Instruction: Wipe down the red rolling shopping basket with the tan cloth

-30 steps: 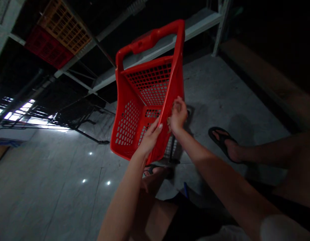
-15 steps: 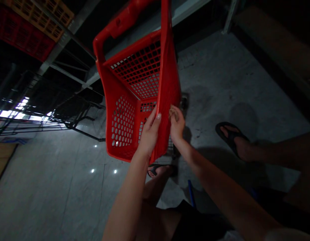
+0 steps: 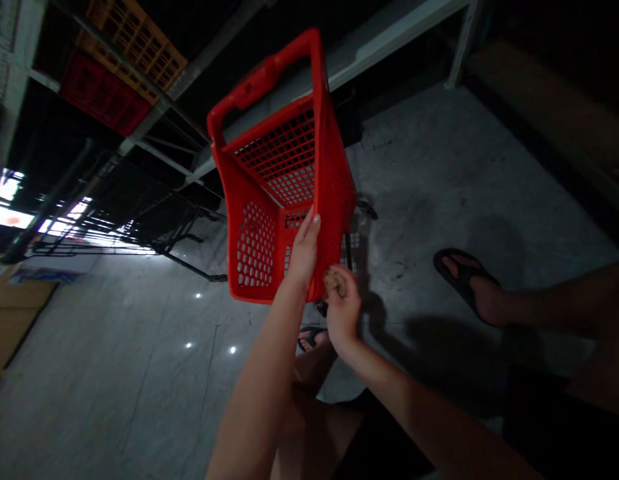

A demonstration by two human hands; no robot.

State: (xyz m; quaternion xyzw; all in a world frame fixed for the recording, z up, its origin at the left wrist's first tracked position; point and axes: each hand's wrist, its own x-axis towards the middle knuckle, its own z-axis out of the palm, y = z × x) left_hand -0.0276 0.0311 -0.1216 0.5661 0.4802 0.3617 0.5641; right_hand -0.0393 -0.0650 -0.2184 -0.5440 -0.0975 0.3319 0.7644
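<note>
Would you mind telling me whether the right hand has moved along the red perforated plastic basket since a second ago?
Yes. The right hand has slid down the red perforated plastic basket to its lower corner.

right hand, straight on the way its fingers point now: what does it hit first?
Most likely the red basket. The right hand sits just below the basket's near bottom corner, fingers curled up toward it, apparently around something small and tan. Depth is unclear, so it may already be touching. The left hand grips the rim beside it.

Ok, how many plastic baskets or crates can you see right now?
3: the red basket held by the left hand, plus an orange crate and a red crate on the shelving upper left. More may sit in the dark.
</note>
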